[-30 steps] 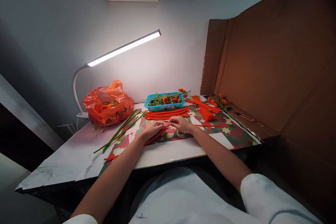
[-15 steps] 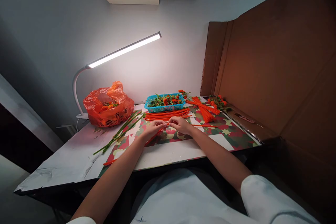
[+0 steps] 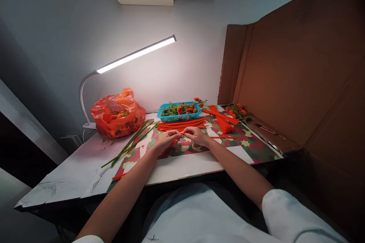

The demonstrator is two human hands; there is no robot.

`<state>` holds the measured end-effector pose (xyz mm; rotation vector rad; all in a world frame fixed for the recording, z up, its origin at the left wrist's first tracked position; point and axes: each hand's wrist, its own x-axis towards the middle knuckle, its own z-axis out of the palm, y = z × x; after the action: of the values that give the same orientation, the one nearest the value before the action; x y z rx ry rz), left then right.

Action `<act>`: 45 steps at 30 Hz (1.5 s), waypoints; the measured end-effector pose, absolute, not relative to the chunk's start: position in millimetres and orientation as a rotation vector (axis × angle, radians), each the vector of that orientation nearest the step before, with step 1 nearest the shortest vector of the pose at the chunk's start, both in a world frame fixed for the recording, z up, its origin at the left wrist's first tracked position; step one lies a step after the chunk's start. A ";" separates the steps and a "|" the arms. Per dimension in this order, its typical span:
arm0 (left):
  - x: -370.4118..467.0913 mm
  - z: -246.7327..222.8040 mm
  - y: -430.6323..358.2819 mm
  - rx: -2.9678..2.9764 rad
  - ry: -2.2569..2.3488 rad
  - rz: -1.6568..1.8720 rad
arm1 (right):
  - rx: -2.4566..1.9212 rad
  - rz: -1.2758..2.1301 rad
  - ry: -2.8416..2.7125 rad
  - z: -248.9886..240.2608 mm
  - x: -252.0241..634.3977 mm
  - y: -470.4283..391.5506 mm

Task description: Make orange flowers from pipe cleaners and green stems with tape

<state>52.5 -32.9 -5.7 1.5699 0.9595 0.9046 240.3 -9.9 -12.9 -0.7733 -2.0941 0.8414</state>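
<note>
My left hand (image 3: 169,139) and my right hand (image 3: 195,136) meet fingertip to fingertip above the patterned mat, both pinched closed. Between them runs an orange pipe cleaner (image 3: 222,137), one end poking out past my right hand. More orange shows under my left wrist and beside my left forearm (image 3: 119,176); whether it is the same strand I cannot tell. Just beyond my fingers lies a row of orange pipe cleaners (image 3: 181,125). Farther right, crossed bundles of orange pipe cleaners (image 3: 222,119) rest on the mat. My fingers hide the exact spot being pinched.
A blue basket (image 3: 179,118) holds orange flowers with green stems. Green stems (image 3: 129,148) lie left, near a red plastic bag (image 3: 118,115) and a lit lamp (image 3: 137,54). More flowers (image 3: 236,111), pliers-like tool (image 3: 266,128) and a cardboard wall (image 3: 299,68) stand right.
Both hands stay almost in place, fingertips still together. The pipe cleaner's free end right of my hand has shifted very slightly left.
</note>
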 end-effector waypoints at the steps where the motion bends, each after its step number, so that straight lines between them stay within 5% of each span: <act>1: 52.7 -5.6 -33.2 1.570 0.958 0.899 | -0.774 0.839 -2.096 -12.1 240.1 -10.7; 19: 51.9 -3.9 -36.9 1.493 0.932 0.832 | -0.736 0.225 -2.214 -10.2 235.6 -17.6; 26: 54.2 -13.4 -33.3 2.309 1.297 1.158 | -0.966 0.372 -2.046 -13.0 235.0 -13.6; 35: 56.4 -13.1 -34.8 2.675 1.472 1.120 | -0.926 0.735 -1.948 -20.7 233.2 -5.5; 45: 56.4 -16.4 -31.8 2.803 1.489 0.925 | -0.931 0.430 -2.148 -15.2 235.2 -12.8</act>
<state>56.4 -31.8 -16.4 2.8030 1.4894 0.9250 235.2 -12.8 -15.2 -0.9313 -2.1479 0.4297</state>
